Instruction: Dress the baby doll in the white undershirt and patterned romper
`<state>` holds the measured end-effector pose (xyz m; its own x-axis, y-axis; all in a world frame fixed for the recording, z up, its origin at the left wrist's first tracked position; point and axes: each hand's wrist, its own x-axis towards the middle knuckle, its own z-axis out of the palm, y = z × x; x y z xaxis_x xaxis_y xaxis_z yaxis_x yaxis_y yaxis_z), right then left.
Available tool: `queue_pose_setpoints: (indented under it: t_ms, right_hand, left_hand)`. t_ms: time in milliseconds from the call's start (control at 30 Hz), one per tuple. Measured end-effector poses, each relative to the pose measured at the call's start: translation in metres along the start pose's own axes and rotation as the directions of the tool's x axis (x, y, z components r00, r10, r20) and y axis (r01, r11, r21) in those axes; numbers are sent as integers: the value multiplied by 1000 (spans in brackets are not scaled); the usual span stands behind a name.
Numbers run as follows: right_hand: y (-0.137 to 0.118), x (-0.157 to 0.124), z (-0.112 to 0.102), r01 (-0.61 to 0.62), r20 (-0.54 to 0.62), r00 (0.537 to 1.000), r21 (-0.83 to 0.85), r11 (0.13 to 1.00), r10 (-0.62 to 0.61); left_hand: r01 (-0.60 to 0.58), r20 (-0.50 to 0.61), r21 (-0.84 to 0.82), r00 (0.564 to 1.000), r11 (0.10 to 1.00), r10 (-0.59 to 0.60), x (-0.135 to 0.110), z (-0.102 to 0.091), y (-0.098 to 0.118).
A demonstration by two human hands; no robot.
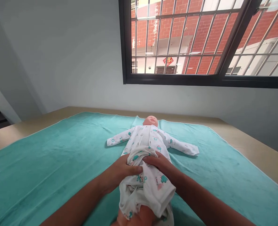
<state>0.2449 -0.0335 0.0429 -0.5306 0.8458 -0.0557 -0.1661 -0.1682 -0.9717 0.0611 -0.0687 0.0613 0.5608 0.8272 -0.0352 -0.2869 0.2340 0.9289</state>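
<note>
A baby doll (150, 120) lies on its back with its head toward the wall. It wears a white long-sleeved top (142, 136) with green and pink prints, its sleeves spread to both sides. White printed baby pants (153, 180) are bunched around the doll's legs (143, 216), whose bare lower parts show at the bottom edge. On the left side, my left hand (120, 171) grips the bunched cloth, thumb on top. My right hand (159, 163) holds the cloth from the other side, its thumb across the waist part. The fingers under the fabric are hidden.
A teal blanket (59, 150) with a few creases covers most of the wooden table (242, 138). Behind the table stands a grey-white wall (82, 62) with a dark-framed, barred window (176, 78) at upper right.
</note>
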Motion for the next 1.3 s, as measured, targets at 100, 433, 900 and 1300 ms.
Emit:
queue_pose_setpoints:
  t_ms: [100,433,900,1300]
  right_hand:
    - [3,-4,3,-46,106,994,120,992,33]
    - [6,-5,2,-56,64,997,90,994,50]
    - [-13,-11,4,58,243,970,-280,958,12]
    - [-6,-13,22,-29,-63,997,121,992,36]
  left_hand:
    - [-47,-105,-116,994,992,35,2,0,-6]
    - [-25,-85,-251,996,968,4,3,-3,-14]
    - [-131,-33,-215,991,968,127,-1,-8,-16]
    - [-45,-86,375,993,926,83,-9,4,0]
